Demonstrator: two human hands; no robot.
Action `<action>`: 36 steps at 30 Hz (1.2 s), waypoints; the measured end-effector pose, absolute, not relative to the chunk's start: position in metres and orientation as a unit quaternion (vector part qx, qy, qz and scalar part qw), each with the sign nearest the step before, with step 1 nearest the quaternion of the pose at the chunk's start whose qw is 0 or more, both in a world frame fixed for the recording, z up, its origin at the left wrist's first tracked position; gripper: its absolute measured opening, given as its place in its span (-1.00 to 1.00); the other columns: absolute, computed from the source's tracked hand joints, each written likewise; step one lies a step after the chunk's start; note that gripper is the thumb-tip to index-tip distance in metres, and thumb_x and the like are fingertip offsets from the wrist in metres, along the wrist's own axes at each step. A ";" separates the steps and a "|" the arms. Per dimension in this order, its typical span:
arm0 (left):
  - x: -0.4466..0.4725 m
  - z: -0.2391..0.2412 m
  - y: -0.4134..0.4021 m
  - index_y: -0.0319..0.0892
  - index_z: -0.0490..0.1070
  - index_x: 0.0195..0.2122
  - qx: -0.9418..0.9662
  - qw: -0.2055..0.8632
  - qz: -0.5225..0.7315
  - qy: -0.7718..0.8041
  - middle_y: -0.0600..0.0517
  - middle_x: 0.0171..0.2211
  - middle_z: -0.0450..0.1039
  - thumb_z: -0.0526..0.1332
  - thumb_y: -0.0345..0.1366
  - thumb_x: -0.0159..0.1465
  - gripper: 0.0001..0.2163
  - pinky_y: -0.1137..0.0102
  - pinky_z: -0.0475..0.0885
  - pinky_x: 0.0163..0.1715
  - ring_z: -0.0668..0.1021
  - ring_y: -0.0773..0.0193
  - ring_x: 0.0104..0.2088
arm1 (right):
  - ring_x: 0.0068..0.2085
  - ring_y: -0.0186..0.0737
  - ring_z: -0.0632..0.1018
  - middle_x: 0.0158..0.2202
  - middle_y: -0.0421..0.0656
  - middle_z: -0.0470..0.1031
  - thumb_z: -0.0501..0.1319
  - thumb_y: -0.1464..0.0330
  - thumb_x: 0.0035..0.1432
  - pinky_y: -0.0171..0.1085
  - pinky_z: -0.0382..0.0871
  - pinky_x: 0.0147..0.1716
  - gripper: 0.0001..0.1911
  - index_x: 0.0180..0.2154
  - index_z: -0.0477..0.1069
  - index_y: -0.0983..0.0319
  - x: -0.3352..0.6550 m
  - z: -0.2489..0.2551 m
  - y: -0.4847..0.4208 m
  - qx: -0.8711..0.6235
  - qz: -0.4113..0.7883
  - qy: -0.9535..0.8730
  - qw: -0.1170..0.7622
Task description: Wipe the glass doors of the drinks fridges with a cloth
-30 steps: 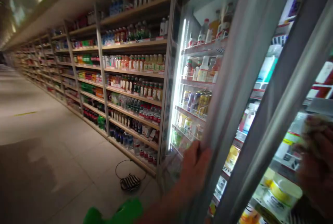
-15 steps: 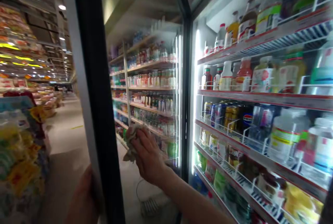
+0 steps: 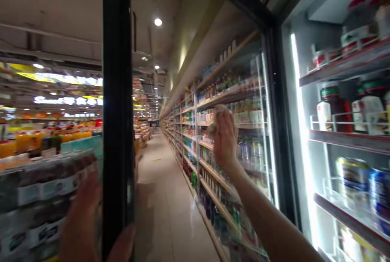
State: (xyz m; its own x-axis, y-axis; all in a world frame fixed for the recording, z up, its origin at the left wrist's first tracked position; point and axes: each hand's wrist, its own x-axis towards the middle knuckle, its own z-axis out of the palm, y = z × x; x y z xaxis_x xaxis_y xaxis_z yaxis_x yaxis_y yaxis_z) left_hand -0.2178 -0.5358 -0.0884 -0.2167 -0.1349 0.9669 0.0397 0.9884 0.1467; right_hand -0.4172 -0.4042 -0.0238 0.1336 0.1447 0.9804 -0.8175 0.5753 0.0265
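An open glass door (image 3: 164, 140) with a black frame (image 3: 117, 91) stands in front of me. My left hand (image 3: 83, 217), low at the left and blurred, is closed around the outer edge of that frame, fingers on one side and thumb on the other. Against the glass lies my right hand (image 3: 226, 142), its fingers closed over a crumpled pale cloth (image 3: 221, 109). The cloth shows only above and to the left of the fingers; the palm hides the rest.
At the right, a lit refrigerator holds bottles (image 3: 332, 107) and cans (image 3: 353, 176) on wire-fronted shelves (image 3: 350, 136). Packed bottles (image 3: 45, 189) are stacked at the left, beyond the door. Through the glass, an aisle floor (image 3: 158, 197) runs beside long stocked shelves.
My right hand has moved up the glass with the cloth. The view has turned left and up, showing more aisle and less refrigerator. The left hand's thumb now shows inside the door frame.
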 end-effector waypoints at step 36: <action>-0.300 0.033 -0.482 -0.35 0.04 0.22 0.103 0.696 0.256 -0.663 -0.24 0.28 -0.05 -0.05 -0.10 0.30 -0.45 0.07 -0.08 0.23 0.00 0.02 0.29 | 0.25 0.01 0.09 0.22 0.11 0.12 -0.11 0.35 0.18 0.15 -0.01 0.16 -0.48 0.15 0.16 0.38 -0.488 0.118 -0.332 0.311 0.428 -0.549 0.647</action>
